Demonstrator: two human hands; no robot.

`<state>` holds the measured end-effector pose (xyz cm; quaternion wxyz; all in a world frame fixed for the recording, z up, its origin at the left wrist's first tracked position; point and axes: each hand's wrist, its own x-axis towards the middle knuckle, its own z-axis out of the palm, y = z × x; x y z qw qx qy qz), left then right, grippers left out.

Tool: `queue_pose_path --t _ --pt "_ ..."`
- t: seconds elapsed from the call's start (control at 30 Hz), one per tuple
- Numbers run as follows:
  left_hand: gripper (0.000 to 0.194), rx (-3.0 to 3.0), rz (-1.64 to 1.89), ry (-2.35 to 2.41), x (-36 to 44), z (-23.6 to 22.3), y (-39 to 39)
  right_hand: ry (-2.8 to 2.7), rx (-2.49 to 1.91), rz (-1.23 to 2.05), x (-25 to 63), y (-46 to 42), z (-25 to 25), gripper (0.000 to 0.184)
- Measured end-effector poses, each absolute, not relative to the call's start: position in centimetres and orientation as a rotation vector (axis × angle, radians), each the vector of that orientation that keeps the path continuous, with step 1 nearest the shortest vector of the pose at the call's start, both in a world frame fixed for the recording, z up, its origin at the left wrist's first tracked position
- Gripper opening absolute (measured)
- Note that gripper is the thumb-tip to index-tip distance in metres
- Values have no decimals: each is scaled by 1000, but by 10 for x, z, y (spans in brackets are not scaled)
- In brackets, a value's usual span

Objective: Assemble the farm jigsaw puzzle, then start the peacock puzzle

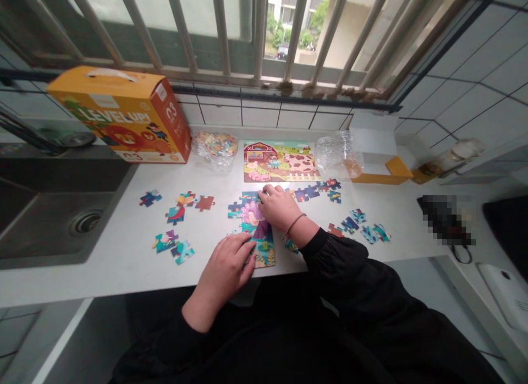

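A narrow upright sea picture card [263, 230] with a purple creature on it lies in front of me near the counter's front edge. Bent fingers of my right hand [279, 207] grip its upper right side. At the lower left side, my left hand [231, 261] has its fingers and thumb closed on the edge. Blue jigsaw pieces [235, 210] show beside the card's left edge; others are partly hidden by my hands. A joined strip of jigsaw pieces [307, 193] runs off to the upper right.
Loose jigsaw pieces lie left [175, 213] and right [369, 234]. Behind are a farm picture [281, 162], a bag of pieces [214, 148], bubble wrap [339, 153] and an opened box [381, 172]. An orange box [124, 120] stands by the sink [53, 208]; a barred window is behind.
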<state>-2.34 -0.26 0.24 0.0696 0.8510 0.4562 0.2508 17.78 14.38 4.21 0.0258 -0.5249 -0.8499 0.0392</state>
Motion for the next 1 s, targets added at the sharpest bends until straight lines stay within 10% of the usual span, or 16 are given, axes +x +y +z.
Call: queue_pose_path --t 0.4,1.0 --pt "24 2550 788 1370 -24 2 -3 -2147 -2306 41 375 148 31 22" --pt "25 2527 773 1384 -23 -1 -5 -2383 -1510 291 323 151 34 41"
